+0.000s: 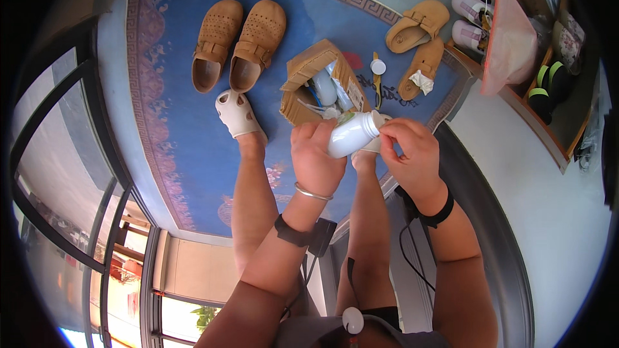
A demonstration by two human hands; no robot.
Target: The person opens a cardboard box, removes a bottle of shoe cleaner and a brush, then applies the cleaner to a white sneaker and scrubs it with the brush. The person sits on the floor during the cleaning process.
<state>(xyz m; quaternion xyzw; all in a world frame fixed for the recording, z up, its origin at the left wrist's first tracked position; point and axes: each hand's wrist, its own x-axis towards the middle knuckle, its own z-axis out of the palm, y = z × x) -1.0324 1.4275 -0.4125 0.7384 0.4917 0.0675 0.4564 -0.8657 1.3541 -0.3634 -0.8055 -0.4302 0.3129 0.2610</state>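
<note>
My left hand (316, 159) is wrapped around a white plastic bottle (355, 133), tilted with its uncapped neck toward the right. At the bottle mouth (377, 120), the thumb and forefinger of my right hand (411, 154) pinch the rim; whether a seal is between them is too small to tell. Just beyond the bottle stands an open cardboard box (316, 53) holding a pale blue bottle (325, 88) and other plastic items. Right of the box, a white round cap (378, 66) rests on a yellow utility knife (377, 92).
Brown clogs (256, 34) stand left of the box on a blue patterned mat (179, 121). Another brown pair (420, 58) lies at right, with crumpled white paper (422, 82) on one. A shoe rack (541, 121) is along the right side. My feet wear white clogs (237, 113).
</note>
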